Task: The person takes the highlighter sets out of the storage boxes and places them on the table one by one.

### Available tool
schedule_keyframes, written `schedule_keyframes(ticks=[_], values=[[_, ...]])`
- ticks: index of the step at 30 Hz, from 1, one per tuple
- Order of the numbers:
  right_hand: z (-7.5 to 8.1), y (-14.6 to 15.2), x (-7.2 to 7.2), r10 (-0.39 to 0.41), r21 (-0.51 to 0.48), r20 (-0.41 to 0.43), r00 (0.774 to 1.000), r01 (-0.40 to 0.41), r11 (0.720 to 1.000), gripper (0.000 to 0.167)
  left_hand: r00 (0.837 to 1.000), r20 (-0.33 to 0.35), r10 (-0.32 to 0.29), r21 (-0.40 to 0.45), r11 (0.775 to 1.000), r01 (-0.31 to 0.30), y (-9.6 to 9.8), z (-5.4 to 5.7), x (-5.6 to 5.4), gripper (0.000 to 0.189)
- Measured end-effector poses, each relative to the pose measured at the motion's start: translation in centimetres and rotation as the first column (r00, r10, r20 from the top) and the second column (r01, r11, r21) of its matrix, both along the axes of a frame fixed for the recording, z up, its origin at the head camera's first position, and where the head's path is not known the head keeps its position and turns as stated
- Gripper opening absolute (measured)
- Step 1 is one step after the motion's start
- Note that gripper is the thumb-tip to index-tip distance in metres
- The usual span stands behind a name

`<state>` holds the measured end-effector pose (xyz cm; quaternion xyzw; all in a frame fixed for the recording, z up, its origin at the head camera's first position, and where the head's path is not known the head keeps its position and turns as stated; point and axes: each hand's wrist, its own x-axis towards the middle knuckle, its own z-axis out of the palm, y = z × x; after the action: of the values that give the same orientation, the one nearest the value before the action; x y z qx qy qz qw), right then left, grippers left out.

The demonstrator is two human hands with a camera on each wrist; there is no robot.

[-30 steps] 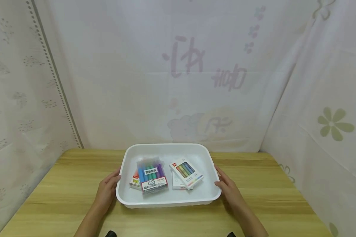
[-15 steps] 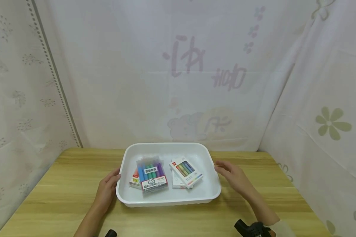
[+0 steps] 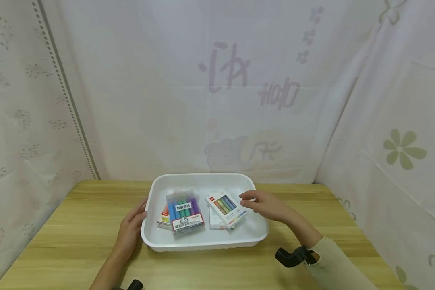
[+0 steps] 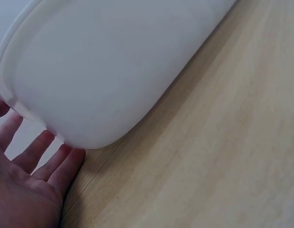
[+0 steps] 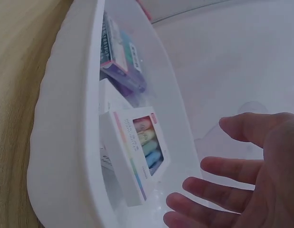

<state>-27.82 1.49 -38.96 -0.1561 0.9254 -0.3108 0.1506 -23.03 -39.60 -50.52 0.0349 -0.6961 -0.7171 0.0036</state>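
A white plastic tray (image 3: 206,241) stands on the wooden table, holding packs of pens. My left hand (image 3: 128,231) holds its left side; in the left wrist view the fingertips (image 4: 71,149) tuck against the outer wall below the rim and the thumb is at the rim. My right hand (image 3: 264,204) hovers over the tray's right side, fingers relaxed and apart, beside a white box with a window (image 3: 226,209) showing pastel-coloured pens. This box lies tilted on another white box (image 3: 214,222). At the left, a clear pack of coloured markers (image 3: 185,213) overlaps another pack (image 3: 164,219).
The wooden table (image 3: 76,233) extends on both sides and in front of the tray. A pale printed curtain (image 3: 148,100) hangs behind and at both sides. A black wrist-camera mount (image 3: 291,257) sits on the right wrist, below a light sleeve.
My right hand has let go of the tray's right rim and moved up and inward over it, towards the windowed box. The left hand stays at the left rim.
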Motion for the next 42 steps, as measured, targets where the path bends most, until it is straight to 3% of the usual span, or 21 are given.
schedule_keyframes(ticks=[6, 12, 18, 25, 29, 37, 42], values=[[-0.6, -1.6, -1.5, -0.050, 0.081, 0.032, 0.998, 0.047, 0.996, 0.052, 1.000, -0.005, 0.001, 0.001, 1.000, -0.001, 0.0, 0.0, 0.0, 0.051], [-1.2, -2.6, -2.3, -0.024, 0.175, 0.033, 0.999, 0.018, 0.984, 0.054, 1.000, -0.009, -0.002, 0.026, 1.000, 0.003, 0.0, -0.1, 0.0, 0.050], [-1.7, -3.5, -2.6, -0.011, 0.194, 0.086, 0.996, -0.006, 0.981, 0.060, 1.000, 0.002, -0.009, 0.015, 1.000, 0.009, 0.0, -0.1, 0.0, 0.050], [-2.6, -4.3, -3.2, -0.073, 0.201, 0.129, 0.989, 0.046, 0.979, 0.067, 1.000, 0.014, -0.015, 0.000, 1.000, 0.015, -0.1, 0.0, 0.0, 0.050], [-2.7, -4.6, -3.7, -0.073, 0.230, 0.118, 0.990, 0.045, 0.972, 0.067, 1.000, 0.013, -0.014, -0.002, 1.000, 0.014, -0.1, 0.0, 0.1, 0.050], [-2.7, -4.9, -4.3, -0.167, 0.221, 0.162, 0.973, 0.129, 0.967, 0.065, 1.000, -0.016, -0.006, 0.018, 1.000, 0.006, 0.0, -0.2, 0.1, 0.050], [-2.6, -5.2, -4.3, -0.173, 0.260, 0.127, 0.977, 0.136, 0.956, 0.064, 1.000, -0.022, -0.008, 0.016, 1.000, 0.008, -0.1, -0.3, -0.1, 0.050]])
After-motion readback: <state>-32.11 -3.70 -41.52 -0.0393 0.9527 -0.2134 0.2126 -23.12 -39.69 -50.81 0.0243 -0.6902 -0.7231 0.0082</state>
